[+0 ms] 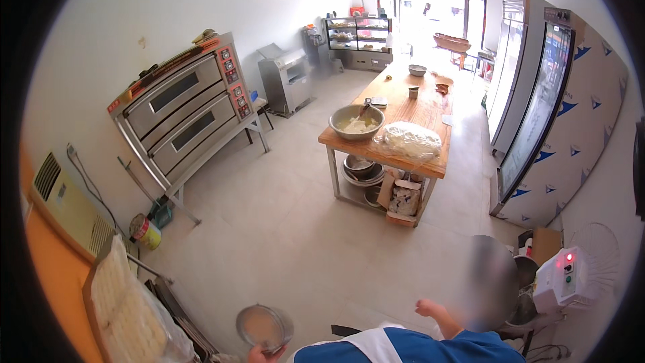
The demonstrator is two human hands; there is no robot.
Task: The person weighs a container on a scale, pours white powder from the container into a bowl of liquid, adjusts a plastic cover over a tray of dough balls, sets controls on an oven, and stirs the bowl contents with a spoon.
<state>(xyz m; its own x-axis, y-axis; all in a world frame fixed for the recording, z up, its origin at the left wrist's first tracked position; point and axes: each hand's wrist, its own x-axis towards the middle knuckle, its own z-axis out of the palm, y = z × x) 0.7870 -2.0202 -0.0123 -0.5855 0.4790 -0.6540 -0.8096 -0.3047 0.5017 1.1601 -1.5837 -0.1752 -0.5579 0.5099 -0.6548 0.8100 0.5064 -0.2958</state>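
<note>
My left hand [267,355] grips the rim of a round metal pot [254,309] at the bottom of the head view. The pot is tilted so that its inside shows, with a pale brownish area at the bottom; whether that is food, liquid or bare metal I cannot tell. Out in front of my body, to the right, my right hand [431,308] hangs in the air above the floor. Its fingers are curled in, and nothing shows in them. Blue clothing with a white strap covers part of the lower edge.
A wooden table [410,104] ahead bears a large bowl [357,123] and a plastic-covered mass [411,140]. A deck oven [181,104] stands left, glass-door fridges [537,114] right. Near my right are a blurred grey shape [490,279] and a white control box [563,279]. Covered trays [124,302] lean at lower left.
</note>
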